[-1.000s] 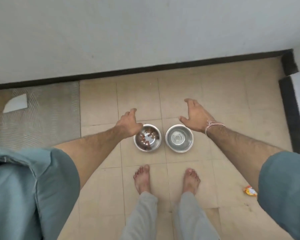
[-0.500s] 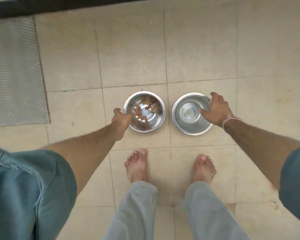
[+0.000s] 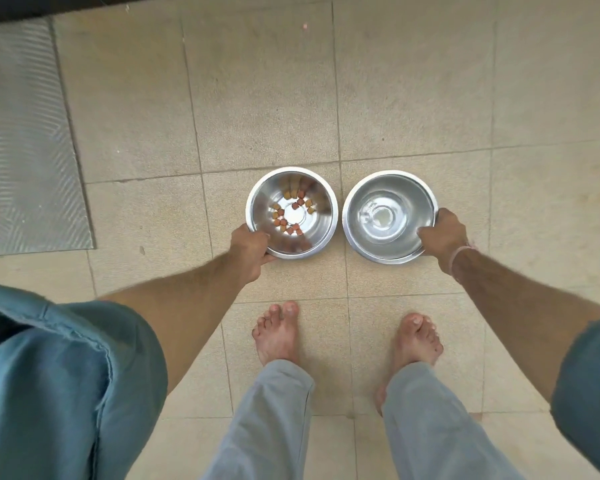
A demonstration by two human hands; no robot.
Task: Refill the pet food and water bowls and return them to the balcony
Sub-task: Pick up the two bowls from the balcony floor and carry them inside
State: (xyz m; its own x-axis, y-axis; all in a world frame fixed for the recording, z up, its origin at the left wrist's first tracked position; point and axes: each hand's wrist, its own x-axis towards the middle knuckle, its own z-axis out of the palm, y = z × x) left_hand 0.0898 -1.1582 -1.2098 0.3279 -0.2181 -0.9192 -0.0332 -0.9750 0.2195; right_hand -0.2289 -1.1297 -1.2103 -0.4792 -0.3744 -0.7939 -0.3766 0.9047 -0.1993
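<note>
No text, label, brand, number or sign can be read. The round stainless-steel food bowl (image 3: 321,216) shows bare metal, as does the round stainless-steel water bowl (image 3: 388,188) to its right. The grey ribbed mat (image 3: 25,133) to its left shows only ridges.

Home balcony floor: beige tiles (image 3: 264,98), ribbed mat (image 3: 21,140), bare feet (image 3: 278,334).

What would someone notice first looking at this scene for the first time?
Two steel bowls sit side by side on the tile floor ahead of bare feet: the food bowl, left, holds scattered kibble; the water bowl, right, holds no food. The left hand grips the food bowl's near rim, the right hand the water bowl's. A grey ribbed mat lies far left.
</note>
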